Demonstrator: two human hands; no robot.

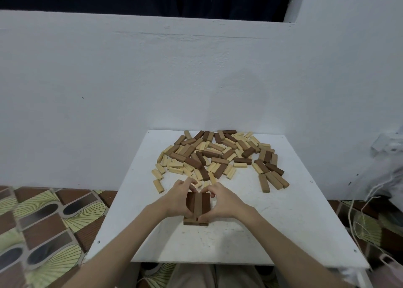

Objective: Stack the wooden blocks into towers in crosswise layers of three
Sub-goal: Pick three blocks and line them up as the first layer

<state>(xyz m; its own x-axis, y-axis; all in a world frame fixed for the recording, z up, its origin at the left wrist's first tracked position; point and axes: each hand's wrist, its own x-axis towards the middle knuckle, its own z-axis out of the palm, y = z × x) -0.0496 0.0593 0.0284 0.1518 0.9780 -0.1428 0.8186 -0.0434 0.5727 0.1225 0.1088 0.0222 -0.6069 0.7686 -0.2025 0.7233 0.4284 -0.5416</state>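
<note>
Blocks tower (198,204) is clasped between left hand (177,197) and right hand (222,201), fingers curled round it.

1 head-worn camera looks forward and down, close over the white table (283,233), probably from a seated person.

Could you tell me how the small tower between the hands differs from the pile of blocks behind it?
The tower is neatly stacked, its top three blocks side by side; the pile lies scattered. The left hand and right hand grip the tower; nothing touches the pile. The tower's visible blocks are brown; the pile mixes pale and brown. Both rest on the white board.
</note>
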